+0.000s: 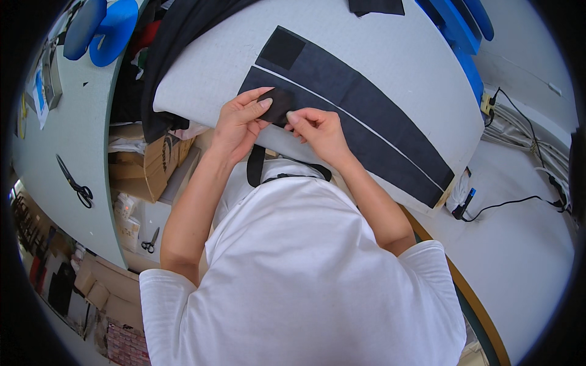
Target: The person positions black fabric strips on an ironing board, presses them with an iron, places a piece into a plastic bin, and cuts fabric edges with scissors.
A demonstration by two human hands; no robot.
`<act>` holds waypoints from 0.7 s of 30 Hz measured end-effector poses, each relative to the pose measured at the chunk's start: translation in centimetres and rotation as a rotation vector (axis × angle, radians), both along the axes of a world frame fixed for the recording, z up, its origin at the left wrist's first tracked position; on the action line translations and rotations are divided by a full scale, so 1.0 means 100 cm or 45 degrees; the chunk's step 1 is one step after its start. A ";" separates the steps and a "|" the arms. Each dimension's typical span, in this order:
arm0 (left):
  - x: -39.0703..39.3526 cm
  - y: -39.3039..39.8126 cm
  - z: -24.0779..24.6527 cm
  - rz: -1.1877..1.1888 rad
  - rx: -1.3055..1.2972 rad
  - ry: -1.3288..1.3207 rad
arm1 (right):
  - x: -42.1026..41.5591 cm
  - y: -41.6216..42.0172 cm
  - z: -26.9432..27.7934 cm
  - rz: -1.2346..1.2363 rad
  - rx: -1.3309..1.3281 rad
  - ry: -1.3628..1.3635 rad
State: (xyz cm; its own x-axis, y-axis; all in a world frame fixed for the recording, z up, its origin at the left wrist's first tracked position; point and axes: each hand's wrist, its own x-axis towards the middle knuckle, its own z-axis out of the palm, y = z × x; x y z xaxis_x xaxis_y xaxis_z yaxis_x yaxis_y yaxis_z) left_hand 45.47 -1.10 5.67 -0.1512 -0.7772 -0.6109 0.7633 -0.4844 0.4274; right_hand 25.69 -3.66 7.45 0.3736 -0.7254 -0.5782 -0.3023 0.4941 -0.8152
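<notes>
Between thumb and fingers, my left hand (240, 119) grips a small black fabric piece (280, 105). My right hand (318, 130) pinches the lower right edge of the same piece. It is held over the near one of two long dark fabric panels; this near panel (366, 146) is partly hidden by my hands. The far panel (352, 87) lies alongside it, a narrow white gap between them. A black square patch (283, 49) rests on the far panel's left end. Both panels lie on a white padded board (206, 87).
More black cloth (197, 23) drapes over the board's left side, and a black piece (377, 6) lies at its far edge. Black-handled scissors (75, 183) lie on the left table (46, 151). Below are a cardboard box (151, 167) and smaller scissors (150, 241). Cables (517, 132) run at right.
</notes>
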 end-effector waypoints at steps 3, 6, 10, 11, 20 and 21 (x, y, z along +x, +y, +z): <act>0.002 0.001 0.005 -0.017 -0.013 0.004 | -0.001 -0.012 0.004 -0.298 0.574 -0.399; 0.004 0.004 0.003 -0.006 -0.016 -0.010 | 0.007 -0.012 -0.005 -0.351 0.617 -0.616; 0.007 0.008 0.009 0.013 -0.001 -0.243 | 0.019 -0.014 -0.010 -0.348 0.275 -0.260; 0.008 0.008 0.008 0.000 0.002 -0.364 | 0.020 -0.016 -0.009 -0.347 0.281 -0.252; 0.009 0.017 -0.009 0.010 -0.091 -0.799 | 0.027 -0.017 -0.010 -0.291 0.219 -0.208; 0.010 0.018 -0.010 0.011 -0.078 -0.780 | 0.027 -0.017 -0.010 -0.279 0.215 -0.202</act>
State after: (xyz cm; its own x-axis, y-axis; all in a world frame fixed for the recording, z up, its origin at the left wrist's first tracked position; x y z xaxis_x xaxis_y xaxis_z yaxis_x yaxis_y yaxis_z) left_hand 46.43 0.69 4.66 0.2199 -0.8133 -0.5387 0.3737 -0.4399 0.8166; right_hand 28.36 -5.40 6.42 0.3146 -0.6974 -0.6440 -0.0494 0.6655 -0.7448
